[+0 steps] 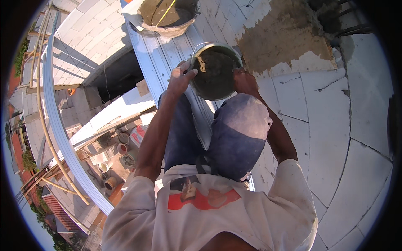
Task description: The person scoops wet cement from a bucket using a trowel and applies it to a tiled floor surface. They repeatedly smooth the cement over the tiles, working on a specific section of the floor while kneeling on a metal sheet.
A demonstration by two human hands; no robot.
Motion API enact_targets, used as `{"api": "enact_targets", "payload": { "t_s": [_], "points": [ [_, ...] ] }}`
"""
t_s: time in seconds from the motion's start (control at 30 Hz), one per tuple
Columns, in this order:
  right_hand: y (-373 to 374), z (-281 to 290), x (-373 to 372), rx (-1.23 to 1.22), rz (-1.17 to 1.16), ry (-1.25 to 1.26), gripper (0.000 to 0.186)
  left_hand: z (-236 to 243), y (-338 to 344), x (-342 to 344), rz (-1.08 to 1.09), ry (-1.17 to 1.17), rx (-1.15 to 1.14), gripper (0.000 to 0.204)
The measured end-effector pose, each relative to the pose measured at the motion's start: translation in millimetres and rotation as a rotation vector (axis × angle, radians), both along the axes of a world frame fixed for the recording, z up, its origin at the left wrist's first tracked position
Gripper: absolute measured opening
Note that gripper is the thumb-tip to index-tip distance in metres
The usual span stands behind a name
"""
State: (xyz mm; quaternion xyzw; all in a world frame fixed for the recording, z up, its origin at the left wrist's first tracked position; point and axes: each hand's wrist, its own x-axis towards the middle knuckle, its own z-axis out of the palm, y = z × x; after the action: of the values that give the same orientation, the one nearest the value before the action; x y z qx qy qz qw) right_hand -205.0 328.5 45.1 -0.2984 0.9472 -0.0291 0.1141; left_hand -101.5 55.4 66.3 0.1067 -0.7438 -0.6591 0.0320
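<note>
A round bucket (226, 45) with a thin wire handle is tilted in front of my knees, and dark wet mortar (215, 75) shows inside it. My left hand (182, 78) grips its left rim, the thumb lying over the edge. On the opposite side my right hand (245, 81) is closed on the rim, with the fingertips partly hidden. Just beyond stands a larger mortar tub (169, 31), crusted at the rim, with grey mix and a thin yellow stick (166, 13) in it.
Ribbed metal planks (167, 52) run beneath me. To my right rises a white block wall (322, 121) with a patch of brown mortar (284, 37). A long metal rail (58, 113) curves past on the left. Far below lie several buckets (111, 183) and a dark opening (117, 75).
</note>
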Motion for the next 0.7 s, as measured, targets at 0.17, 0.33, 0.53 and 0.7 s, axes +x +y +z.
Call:
{"api": "enact_targets", "payload": {
  "t_s": [0.17,0.33,0.53,0.7],
  "points": [
    [8,-16,-9,-0.229,0.119,-0.224,0.042,8,-2,-4,-0.149,-0.028,-0.098,0.051],
    [2,5,-27,-0.209,0.279,-0.194,0.035,16,0,0,-0.157,-0.089,-0.135,0.05],
    [1,34,-43,-0.022,0.453,-0.118,0.029,11,10,3,-0.123,-0.067,-0.181,0.05],
    [9,37,-18,0.047,0.534,-0.013,0.023,6,9,6,-0.088,-0.074,-0.183,0.051]
  ]
}}
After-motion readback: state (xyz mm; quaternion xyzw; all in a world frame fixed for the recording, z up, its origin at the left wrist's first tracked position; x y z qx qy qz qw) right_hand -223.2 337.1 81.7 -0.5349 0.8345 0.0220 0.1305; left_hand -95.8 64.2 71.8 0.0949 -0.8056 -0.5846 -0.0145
